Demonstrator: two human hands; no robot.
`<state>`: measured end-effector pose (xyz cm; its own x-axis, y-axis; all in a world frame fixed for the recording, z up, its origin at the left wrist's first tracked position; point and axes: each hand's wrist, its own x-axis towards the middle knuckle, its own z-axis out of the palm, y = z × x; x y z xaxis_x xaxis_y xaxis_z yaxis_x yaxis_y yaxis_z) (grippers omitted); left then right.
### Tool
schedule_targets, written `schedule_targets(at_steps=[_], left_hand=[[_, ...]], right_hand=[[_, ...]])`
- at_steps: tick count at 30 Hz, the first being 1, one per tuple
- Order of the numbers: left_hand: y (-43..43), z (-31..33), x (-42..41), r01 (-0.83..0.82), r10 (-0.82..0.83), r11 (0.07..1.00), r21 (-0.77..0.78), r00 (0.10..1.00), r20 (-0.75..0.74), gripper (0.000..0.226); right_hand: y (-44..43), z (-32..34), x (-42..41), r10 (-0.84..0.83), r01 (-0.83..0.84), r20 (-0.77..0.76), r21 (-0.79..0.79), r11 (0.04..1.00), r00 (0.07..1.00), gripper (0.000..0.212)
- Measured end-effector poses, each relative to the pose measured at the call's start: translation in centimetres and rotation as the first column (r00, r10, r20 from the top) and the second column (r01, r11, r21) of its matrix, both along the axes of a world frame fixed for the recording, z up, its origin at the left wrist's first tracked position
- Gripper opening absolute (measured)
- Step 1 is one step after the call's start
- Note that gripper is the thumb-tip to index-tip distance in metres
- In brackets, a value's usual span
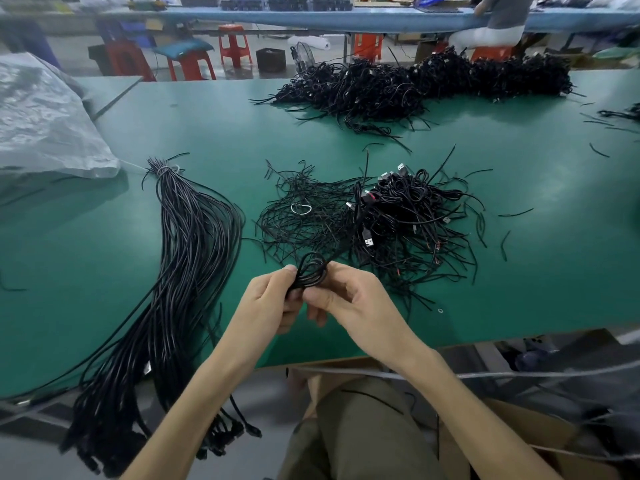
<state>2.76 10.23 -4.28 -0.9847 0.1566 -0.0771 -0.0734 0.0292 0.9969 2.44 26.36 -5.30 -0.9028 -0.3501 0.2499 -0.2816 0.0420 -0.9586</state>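
No text, label, brand, number or sign is legible. The metal USB plugs (369,241) in the cable heap at the worktop centre are too small for any marking to be resolved. The storage bins (287,3) on the bench beyond the worktop's far edge are too blurred to show any marking.

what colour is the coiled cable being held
Black; the coiled cable shows best in the head view.
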Motion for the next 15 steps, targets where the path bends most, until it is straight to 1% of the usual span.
schedule_targets(at_steps=[2,5,7,8,9,10,11,12,13,14,15], left_hand=[[0.2,-0.1,0.2,-0.032,0.030,0.999,0.039,0.998,0.058,0.057],[0.9,-0.5,0.5,-0.123,0.097,0.985,0.121,0.975,0.197,0.050],[1.4,-1.0,0.7,-0.169,0.104,0.964,0.206,0.950,0.294,0.045],[1.5,-1.0,0.7,-0.173,0.097,0.959,0.225,0.944,0.314,0.043],[1.4,-0.9,0.7,-0.152,0.089,0.967,0.202,0.952,0.293,0.043],[1.0,-1.0,0.6,-0.107,0.082,0.988,0.112,0.974,0.210,0.045],[0.4,-1.0,0.5,-0.061,0.065,0.997,-0.052,0.995,0.069,0.046],[-0.3,-0.7,0.2,-0.025,0.008,0.975,-0.221,0.997,-0.079,0.043],[-1.1,-0.4,0.0,0.011,-0.076,0.944,-0.330,0.980,-0.185,0.034],[-1.8,-0.1,-0.2,0.078,-0.164,0.929,-0.363,0.963,-0.213,0.028],[-2.3,0.3,-0.3,0.152,-0.234,0.923,-0.354,0.951,-0.203,0.030]], right_hand=[[-0.1,-0.1,0.4,-0.020,0.021,-0.040,0.017,1.000,0.999,0.010],[-0.5,-0.6,1.0,-0.136,0.156,-0.161,0.116,0.981,0.977,0.016],[-0.8,-1.0,1.3,-0.195,0.242,-0.250,0.176,0.954,0.949,0.018],[-0.8,-1.2,1.3,-0.206,0.277,-0.297,0.221,0.935,0.932,0.019],[-0.8,-1.4,1.4,-0.206,0.304,-0.336,0.271,0.913,0.919,0.019],[-0.6,-1.4,1.4,-0.198,0.321,-0.364,0.319,0.892,0.910,0.019],[-0.3,-1.2,1.2,-0.187,0.329,-0.378,0.356,0.875,0.907,0.019],[0.0,-1.0,1.0,-0.176,0.325,-0.378,0.379,0.866,0.909,0.019],[0.4,-0.6,0.8,-0.162,0.312,-0.371,0.392,0.865,0.914,0.019],[0.7,-0.1,0.6,-0.144,0.294,-0.364,0.400,0.868,0.920,0.019],[1.0,0.3,0.4,-0.121,0.270,-0.357,0.405,0.873,0.926,0.019]])
